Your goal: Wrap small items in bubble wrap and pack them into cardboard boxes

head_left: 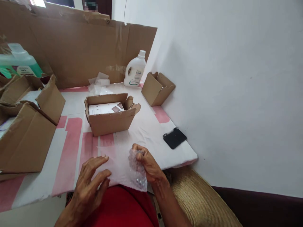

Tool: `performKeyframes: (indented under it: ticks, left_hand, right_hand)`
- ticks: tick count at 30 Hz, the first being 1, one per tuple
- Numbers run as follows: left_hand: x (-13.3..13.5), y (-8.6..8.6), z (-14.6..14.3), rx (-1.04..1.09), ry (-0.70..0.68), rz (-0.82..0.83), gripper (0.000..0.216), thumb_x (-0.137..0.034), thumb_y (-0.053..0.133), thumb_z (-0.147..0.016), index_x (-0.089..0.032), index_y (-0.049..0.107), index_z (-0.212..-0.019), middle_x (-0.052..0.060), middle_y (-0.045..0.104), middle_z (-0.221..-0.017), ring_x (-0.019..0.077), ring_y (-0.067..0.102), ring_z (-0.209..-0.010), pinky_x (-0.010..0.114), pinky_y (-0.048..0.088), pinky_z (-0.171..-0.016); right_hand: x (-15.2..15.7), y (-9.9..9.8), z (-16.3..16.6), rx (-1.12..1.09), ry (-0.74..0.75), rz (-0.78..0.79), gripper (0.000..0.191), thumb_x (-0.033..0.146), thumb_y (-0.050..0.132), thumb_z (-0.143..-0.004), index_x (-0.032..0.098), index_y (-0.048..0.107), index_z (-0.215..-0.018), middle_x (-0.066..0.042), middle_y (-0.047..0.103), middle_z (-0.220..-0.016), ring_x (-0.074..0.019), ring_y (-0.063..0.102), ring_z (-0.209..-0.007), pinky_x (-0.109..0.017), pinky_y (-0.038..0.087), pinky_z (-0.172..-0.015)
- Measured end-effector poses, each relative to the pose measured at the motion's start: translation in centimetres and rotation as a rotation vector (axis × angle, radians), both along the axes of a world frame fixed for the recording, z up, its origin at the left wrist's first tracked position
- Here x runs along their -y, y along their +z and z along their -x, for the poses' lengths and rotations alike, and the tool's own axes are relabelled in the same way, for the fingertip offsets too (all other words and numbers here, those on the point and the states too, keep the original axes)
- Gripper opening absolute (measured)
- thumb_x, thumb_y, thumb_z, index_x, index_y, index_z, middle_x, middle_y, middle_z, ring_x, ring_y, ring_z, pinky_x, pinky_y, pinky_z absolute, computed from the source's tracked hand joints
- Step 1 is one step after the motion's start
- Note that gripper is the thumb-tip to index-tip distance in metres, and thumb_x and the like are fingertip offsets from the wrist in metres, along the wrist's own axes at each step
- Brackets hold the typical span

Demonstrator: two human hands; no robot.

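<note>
My right hand is closed on the right side of a clear bubble-wrap pouch, thumb on top. The wrap bunches under the fingers, and its sheet spreads to the left over the table's front edge. Whether anything lies inside the pouch I cannot tell. My left hand is at the pouch's left side with its fingers apart; whether the fingertips touch the plastic is unclear. Just beyond both hands stands an open cardboard box with a white printed box inside.
More open cardboard boxes stand at the left, near a green liquid bottle. A white jug, bubble wrap and another carton are at the back. A black flat object lies near the wall. A woven basket is below right.
</note>
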State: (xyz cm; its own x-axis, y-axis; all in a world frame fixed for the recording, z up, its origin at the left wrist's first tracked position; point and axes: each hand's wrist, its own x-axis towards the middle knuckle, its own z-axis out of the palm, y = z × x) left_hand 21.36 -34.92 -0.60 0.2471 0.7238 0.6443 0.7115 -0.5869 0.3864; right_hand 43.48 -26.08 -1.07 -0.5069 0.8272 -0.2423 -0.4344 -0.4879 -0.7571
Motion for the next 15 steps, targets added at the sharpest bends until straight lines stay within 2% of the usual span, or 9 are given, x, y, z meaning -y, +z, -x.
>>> performKeyframes:
  ticks: [2, 4, 7, 10, 12, 15]
  left_hand:
    - [1.0, -0.2, 0.2, -0.075, -0.066, -0.021, 0.026, 0.003, 0.059, -0.084, -0.015, 0.062, -0.102, 0.013, 0.067, -0.12, 0.0237, 0.06, -0.119, 0.043, 0.046, -0.106]
    - [1.7, -1.0, -0.3, -0.141, -0.111, -0.028, 0.023, 0.001, 0.055, -0.086, -0.015, 0.063, -0.1, 0.009, 0.072, -0.109, 0.0219, 0.063, -0.111, 0.042, 0.046, -0.104]
    - [1.4, -3.3, -1.9, -0.229, -0.131, 0.022, 0.02, -0.003, 0.048, -0.09, -0.017, 0.063, -0.092, 0.004, 0.072, -0.092, 0.0197, 0.067, -0.091, 0.039, 0.051, -0.091]
    - [0.4, -4.7, -3.1, -0.287, -0.142, 0.151, 0.007, -0.019, 0.055, -0.093, -0.019, 0.062, -0.093, 0.005, 0.071, -0.089, 0.0217, 0.066, -0.082, 0.039, 0.055, -0.077]
    - [-0.2, -4.7, -2.8, -0.245, -0.148, 0.214, 0.014, -0.029, 0.06, -0.093, -0.02, 0.062, -0.103, 0.006, 0.072, -0.096, 0.0226, 0.067, -0.086, 0.038, 0.056, -0.077]
    - [-1.0, -4.5, -1.1, -0.113, -0.06, 0.242, 0.024, -0.027, 0.055, -0.097, -0.022, 0.06, -0.12, 0.008, 0.071, -0.111, 0.0204, 0.066, -0.1, 0.034, 0.055, -0.086]
  right_hand:
    - [-1.9, -1.1, -0.2, 0.141, -0.068, -0.098, 0.046, 0.048, 0.09, -0.065, 0.02, 0.055, -0.074, 0.009, 0.048, -0.057, -0.0059, 0.035, -0.048, -0.019, 0.026, -0.046]
    - [-4.3, -2.5, 0.0, 0.301, -0.085, -0.224, 0.042, 0.044, 0.089, -0.067, 0.019, 0.057, -0.074, 0.008, 0.049, -0.062, -0.0068, 0.039, -0.054, -0.019, 0.028, -0.051]
    - [-7.7, -4.8, 0.8, 0.532, 0.02, -0.407, 0.039, 0.049, 0.083, -0.071, 0.018, 0.061, -0.073, 0.007, 0.05, -0.063, -0.0087, 0.04, -0.057, -0.022, 0.029, -0.053]
    - [-9.6, -6.0, 1.0, 0.728, 0.096, -0.528, 0.036, 0.052, 0.076, -0.078, 0.018, 0.064, -0.078, 0.006, 0.051, -0.063, -0.0114, 0.044, -0.058, -0.024, 0.033, -0.055]
    - [-9.3, -5.6, 0.9, 0.897, -0.003, -0.671, 0.031, 0.047, 0.073, -0.083, 0.018, 0.067, -0.088, 0.001, 0.06, -0.075, -0.0161, 0.053, -0.069, -0.029, 0.043, -0.064]
    - [-6.2, -4.3, 1.8, 1.174, -0.267, -0.971, 0.031, 0.044, 0.064, -0.093, 0.017, 0.067, -0.108, -0.011, 0.066, -0.104, -0.0265, 0.06, -0.098, -0.042, 0.05, -0.09]
